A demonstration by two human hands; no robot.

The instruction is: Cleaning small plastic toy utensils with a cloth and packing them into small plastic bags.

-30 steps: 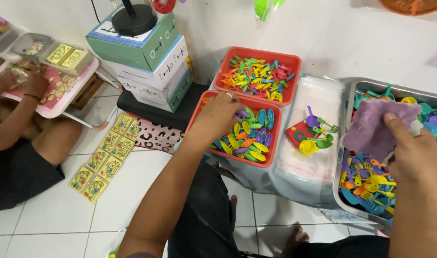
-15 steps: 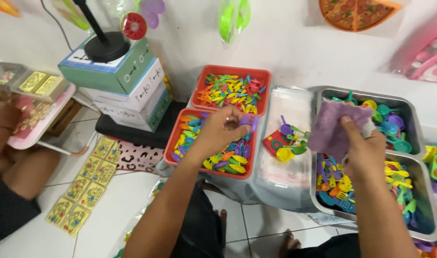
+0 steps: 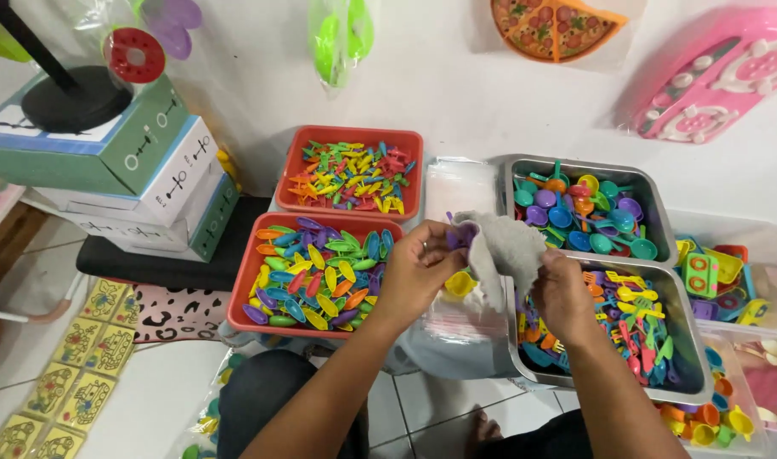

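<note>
My left hand (image 3: pixel 418 272) pinches a small purple toy piece (image 3: pixel 466 235) against the edge of a grey-purple cloth (image 3: pixel 503 248). My right hand (image 3: pixel 563 293) grips the same cloth from its right side. Both hands meet above a stack of clear plastic bags (image 3: pixel 456 185), where a yellow toy cup (image 3: pixel 458 284) shows under the cloth. A red tray (image 3: pixel 240 299) of coloured oval toy pieces lies just left of my left hand. A steel tray (image 3: pixel 692 340) of toy forks and spatulas lies under my right wrist.
A second red tray (image 3: pixel 354 134) of small toy pieces sits behind the first. Another steel tray (image 3: pixel 660 204) holds toy pans. Stacked green and white boxes (image 3: pixel 142 183) stand at left, yellow cards (image 3: pixel 74 374) lie on the tile floor, packaged toys (image 3: pixel 711 81) hang on the wall.
My left hand lifted a purple piece out of the red tray and carried it right to the cloth. My right hand brought the cloth left. The view shifted right, losing the other person.
</note>
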